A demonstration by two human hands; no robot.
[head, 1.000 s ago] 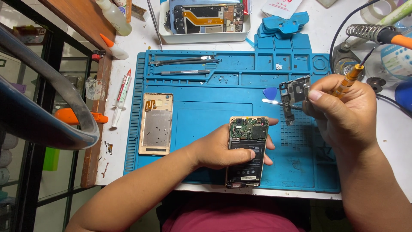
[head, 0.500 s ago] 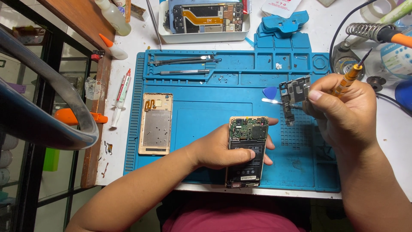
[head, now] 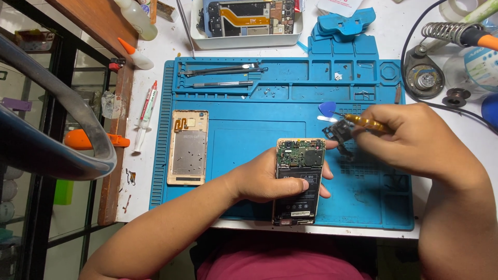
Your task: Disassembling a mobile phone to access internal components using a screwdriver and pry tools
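1. Opened gold-framed smartphone point(head: 298, 179), back cover off with green circuit board and black battery exposed, is pinned flat near the front edge of the blue silicone repair mat point(head: 238, 140) by the left hand point(head: 270, 181), thumb curled across the battery.
2. An amber-handled screwdriver point(head: 365, 123) and a small dark metal bracket point(head: 340, 136) are pinched in the closed right hand point(head: 415, 137).
3. The phone is judged light, rigid and fragile; side-frame grip advised, board avoided.
4. A gold back cover point(head: 188, 148) lies left.
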